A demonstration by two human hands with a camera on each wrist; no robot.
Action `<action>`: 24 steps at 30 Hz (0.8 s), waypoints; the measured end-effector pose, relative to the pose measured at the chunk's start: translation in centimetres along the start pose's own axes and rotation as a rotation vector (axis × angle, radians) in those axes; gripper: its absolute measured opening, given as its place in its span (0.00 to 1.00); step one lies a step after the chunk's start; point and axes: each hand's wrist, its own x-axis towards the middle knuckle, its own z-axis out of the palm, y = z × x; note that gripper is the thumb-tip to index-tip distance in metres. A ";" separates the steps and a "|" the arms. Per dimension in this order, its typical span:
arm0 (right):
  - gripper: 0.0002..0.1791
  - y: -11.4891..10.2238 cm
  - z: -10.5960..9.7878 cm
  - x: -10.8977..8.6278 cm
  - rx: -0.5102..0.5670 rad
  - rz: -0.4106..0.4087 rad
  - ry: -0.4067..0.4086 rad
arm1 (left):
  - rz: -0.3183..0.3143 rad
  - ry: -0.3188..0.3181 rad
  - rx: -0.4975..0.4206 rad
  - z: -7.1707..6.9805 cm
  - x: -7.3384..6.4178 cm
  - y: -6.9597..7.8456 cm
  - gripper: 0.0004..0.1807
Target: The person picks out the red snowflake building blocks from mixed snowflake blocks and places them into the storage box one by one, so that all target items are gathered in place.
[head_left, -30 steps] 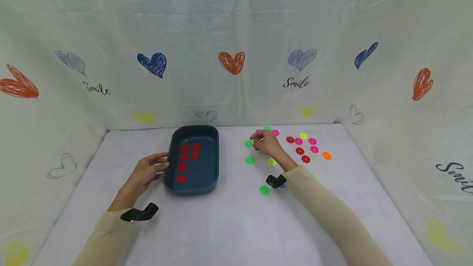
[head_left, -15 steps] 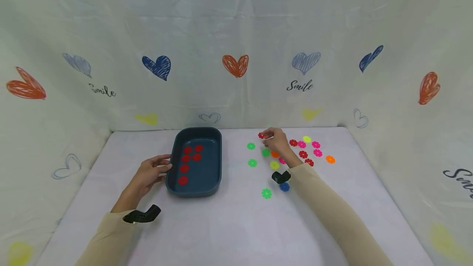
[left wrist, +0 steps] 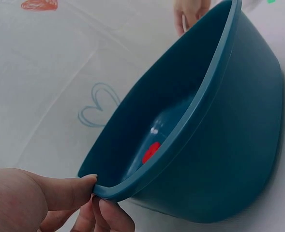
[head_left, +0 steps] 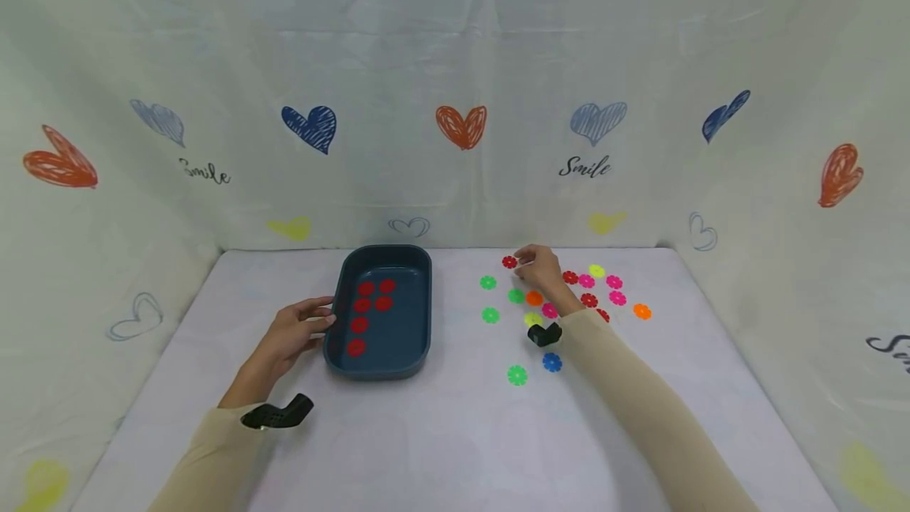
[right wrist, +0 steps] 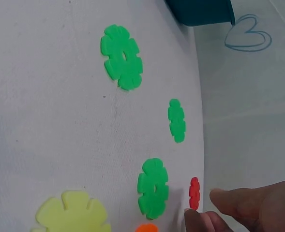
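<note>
In the head view, my left hand (head_left: pixel 293 332) holds the left side of a dark blue rectangular tub (head_left: pixel 415 322). The left wrist view shows its thumb on the rim (left wrist: pixel 114 192) and curled fingers beneath. Several red flower-shaped plastic discs (head_left: pixel 359 325) lie inside the tub. Near the table's back edge, my right hand (head_left: pixel 538 269) reaches beside a red flower disc (head_left: pixel 509 261). In the right wrist view, thumb and forefinger stand apart, close to that red disc (right wrist: pixel 194 193); whether a fingertip touches it I cannot tell.
Green discs (head_left: pixel 490 314), an orange disc (head_left: pixel 534 298), a blue disc (head_left: pixel 552 362) and pink discs (head_left: pixel 617 298) are scattered on the white table (head_left: pixel 455 449) around the right arm. A printed cloth wall (head_left: pixel 462 38) rises behind the table.
My right hand has shifted slightly right, and its fingers have drawn back from the red disc. Green and orange discs below it now show. The left hand stays on the tub.
</note>
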 end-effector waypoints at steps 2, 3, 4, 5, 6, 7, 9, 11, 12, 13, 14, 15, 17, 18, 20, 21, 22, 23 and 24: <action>0.19 0.1 0.1 0.1 -0.004 0.007 -0.004 | 0.000 0.002 0.002 0.0 0.0 -0.1 0.30; 0.19 0.1 0.2 0.2 -0.009 0.009 -0.006 | 0.000 0.003 0.003 0.0 0.1 -0.1 0.30; 0.19 0.2 0.2 0.2 -0.012 0.012 -0.006 | 0.000 0.004 0.004 0.0 0.1 -0.1 0.30; 0.19 0.2 0.3 0.3 -0.016 0.015 -0.007 | 0.000 0.005 0.004 0.0 0.1 -0.1 0.30; 0.20 0.2 0.4 0.4 -0.024 0.012 -0.006 | 0.000 0.006 0.003 0.0 0.1 -0.2 0.30; 0.20 0.3 0.5 0.5 -0.030 0.010 -0.005 | -0.001 0.007 0.001 0.0 0.2 -0.2 0.30; 0.20 0.2 0.6 0.7 -0.036 0.007 -0.007 | -0.001 0.009 -0.002 0.0 0.2 -0.2 0.30; 0.21 0.1 0.6 0.7 -0.039 0.003 -0.009 | -0.003 0.010 -0.006 0.1 0.2 -0.2 0.30; 0.21 0.1 0.7 0.7 -0.045 -0.001 -0.010 | -0.004 0.011 -0.006 0.1 0.2 -0.2 0.30; 0.21 0.0 0.7 0.7 -0.046 0.000 -0.010 | -0.005 0.012 -0.006 0.1 0.2 -0.2 0.30; 0.21 -0.1 0.8 0.8 -0.050 -0.001 -0.012 | -0.006 0.013 -0.005 0.1 0.1 -0.2 0.30; 0.21 -0.1 0.8 0.8 -0.061 -0.006 -0.012 | -0.007 0.014 -0.004 0.1 0.1 -0.1 0.30; 0.21 -0.2 1.0 0.9 -0.082 -0.013 -0.011 | -0.008 0.017 -0.006 0.1 0.0 -0.1 0.30; 0.20 -0.3 1.1 1.0 -0.095 -0.018 -0.010 | -0.007 0.017 -0.006 0.1 0.0 -0.1 0.30; 0.20 -0.4 1.3 1.1 -0.111 -0.021 -0.010 | -0.008 0.020 -0.007 0.1 0.0 0.0 0.30; 0.20 -0.4 1.3 1.2 -0.120 -0.023 -0.009 | -0.008 0.021 -0.008 0.2 0.0 0.0 0.30; 0.20 -0.5 1.4 1.2 -0.120 -0.021 -0.009 | -0.009 0.023 -0.011 0.2 0.0 0.0 0.30; 0.20 -0.6 1.5 1.3 -0.121 -0.020 -0.008 | -0.011 0.025 -0.013 0.2 0.0 0.0 0.30; 0.19 -0.6 1.5 1.4 -0.123 -0.021 -0.007 | -0.011 0.027 -0.016 0.2 0.0 0.0 0.30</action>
